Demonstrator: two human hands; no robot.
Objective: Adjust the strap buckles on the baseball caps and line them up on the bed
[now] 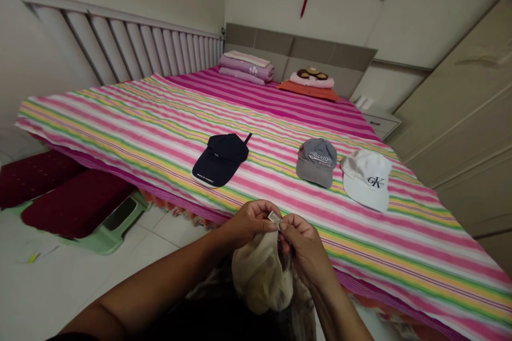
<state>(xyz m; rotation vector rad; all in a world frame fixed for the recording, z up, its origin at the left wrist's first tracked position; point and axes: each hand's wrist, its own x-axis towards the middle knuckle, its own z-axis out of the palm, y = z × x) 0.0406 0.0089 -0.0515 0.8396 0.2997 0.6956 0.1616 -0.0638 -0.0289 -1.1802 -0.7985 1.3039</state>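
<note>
A beige cap (260, 277) hangs in front of me, held by both hands at its back strap. My left hand (248, 222) is closed, pinching the strap's small metal buckle (275, 217). My right hand (304, 248) is closed on the strap right beside the buckle. Both hands hover just off the near edge of the striped bed (140, 122). On the bed lie a navy cap (221, 159), a grey cap (317, 161) and a white cap (368, 177).
Folded purple bedding (246, 67) and an orange pillow with a pink plush item (312, 83) lie at the headboard. Two dark red cushioned stools (72, 197) stand on the tiled floor at left. A wardrobe (468, 117) and a nightstand (380, 120) are at right.
</note>
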